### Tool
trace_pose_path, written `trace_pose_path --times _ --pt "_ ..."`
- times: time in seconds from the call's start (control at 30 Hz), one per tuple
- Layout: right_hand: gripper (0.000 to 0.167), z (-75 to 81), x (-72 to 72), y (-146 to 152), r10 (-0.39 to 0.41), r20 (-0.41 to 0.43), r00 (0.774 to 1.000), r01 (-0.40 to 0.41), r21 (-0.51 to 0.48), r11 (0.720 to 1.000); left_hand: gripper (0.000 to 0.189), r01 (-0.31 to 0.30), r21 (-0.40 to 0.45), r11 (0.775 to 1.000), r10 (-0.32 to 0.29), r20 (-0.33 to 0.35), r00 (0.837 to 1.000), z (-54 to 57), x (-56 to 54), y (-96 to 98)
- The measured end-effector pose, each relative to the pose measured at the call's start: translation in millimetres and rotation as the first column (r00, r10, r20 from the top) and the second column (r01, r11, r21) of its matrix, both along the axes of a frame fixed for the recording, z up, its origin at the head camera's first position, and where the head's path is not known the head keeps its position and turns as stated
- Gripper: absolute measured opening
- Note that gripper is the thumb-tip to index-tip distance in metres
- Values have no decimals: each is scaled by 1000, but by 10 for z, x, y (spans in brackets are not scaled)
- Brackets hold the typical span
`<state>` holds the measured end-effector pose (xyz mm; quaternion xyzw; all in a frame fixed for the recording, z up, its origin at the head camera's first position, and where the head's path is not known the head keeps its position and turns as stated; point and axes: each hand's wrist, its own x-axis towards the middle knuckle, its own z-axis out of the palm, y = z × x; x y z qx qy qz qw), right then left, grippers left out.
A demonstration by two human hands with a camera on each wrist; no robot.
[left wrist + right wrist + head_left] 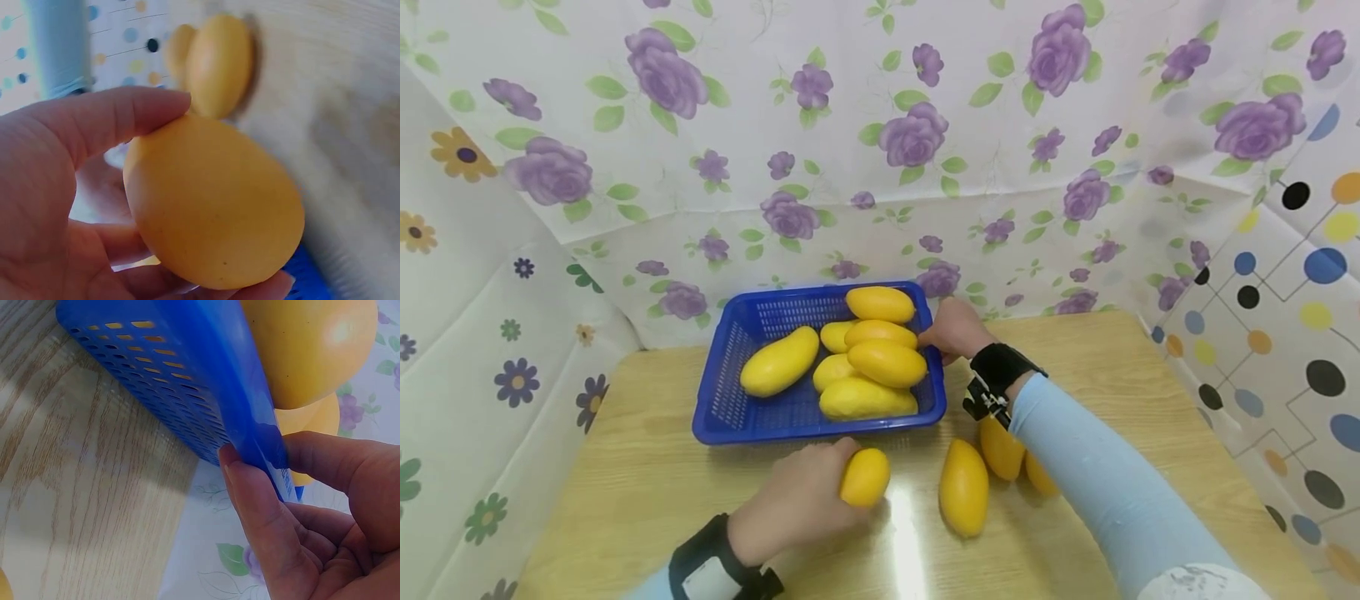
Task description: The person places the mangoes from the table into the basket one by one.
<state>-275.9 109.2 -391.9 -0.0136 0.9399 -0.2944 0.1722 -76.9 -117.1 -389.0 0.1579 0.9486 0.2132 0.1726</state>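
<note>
In the head view my left hand [801, 500] holds a yellow mango [865, 477] just in front of the basket. The left wrist view shows thumb and fingers curled round that mango [215, 200]. My right hand [957, 327] grips the right rim of the blue plastic basket [752, 435]. Close up in the right wrist view, its thumb and fingers pinch the rim [250, 434] between them. Several mangoes lie piled on the basket's right side, and one mango [780, 362] lies apart on its left.
Right of the left hand a mango [964, 488] lies on the wooden table [617, 467]. Two more mangoes, one of them [1002, 450] partly behind the right forearm, lie beside it. A flowered sheet [850, 125] hangs behind the table; patterned sheets flank both sides.
</note>
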Motion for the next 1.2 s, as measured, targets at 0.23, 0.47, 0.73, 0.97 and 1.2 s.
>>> trace_pose_path --times 0.23,0.47,0.73,0.97,1.2 --pt "32 -12 -13 -7 4 -3 1000 -4 20 1000 71 -103 -26 994 101 -74 992 370 -100 -167" --pt "31 2 12 2 -3 4 1000 3 25 1000 75 -255 -82 963 232 -221 947 445 -364 -479" --pt "30 -5 8 -1 -20 5 1000 20 -9 1000 69 -321 -77 944 284 -304 909 294 -557 -709" --pt "30 -8 3 5 -37 23 999 37 -25 999 63 -337 -105 936 297 -282 912 200 -722 -751" --pt "31 9 9 6 -24 17 1000 24 -15 1000 58 -316 -164 934 276 -227 934 45 -865 -759"
